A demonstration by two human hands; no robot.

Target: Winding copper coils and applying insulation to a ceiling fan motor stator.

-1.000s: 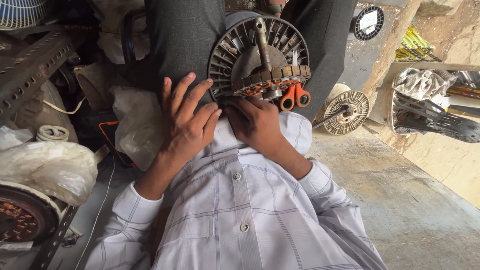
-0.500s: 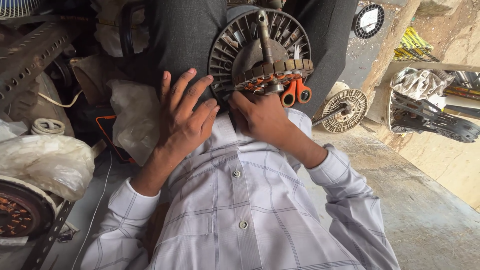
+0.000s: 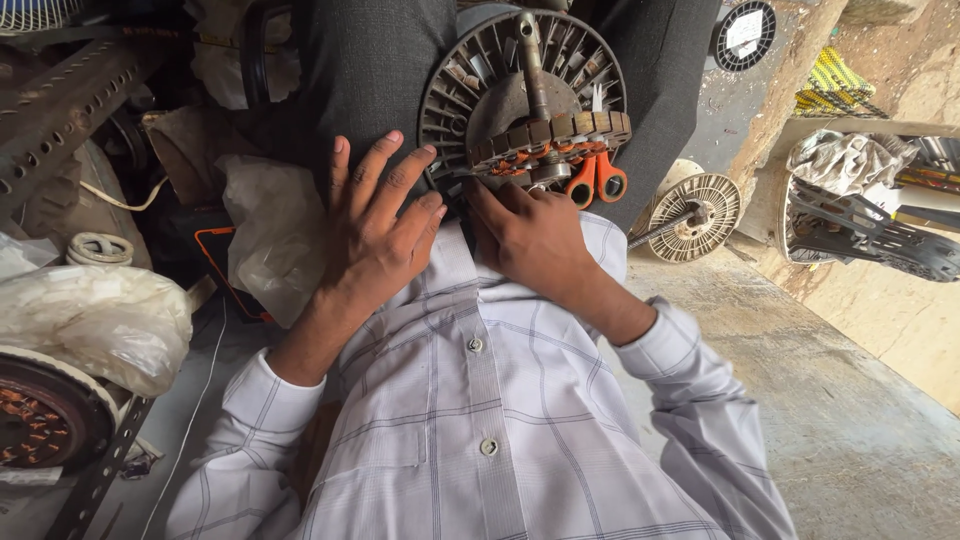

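- Plastic-wrapped bundle (image 3: 95, 320) lay at nine o'clock, unmoved over the last second.
- Left hand (image 3: 375, 225) had stayed flat and open on the dark trousers, fingers spread, holding nothing, touching the motor's rim at its three o'clock.
- Ribbed fan motor (image 3: 525, 95) on the lap had drifted slightly toward twelve o'clock in view.
- Right hand (image 3: 530, 235) remained pressed under the windings; whether it pinched anything, I cannot tell.
- Orange-handled scissors (image 3: 597, 180) hung just beside it.
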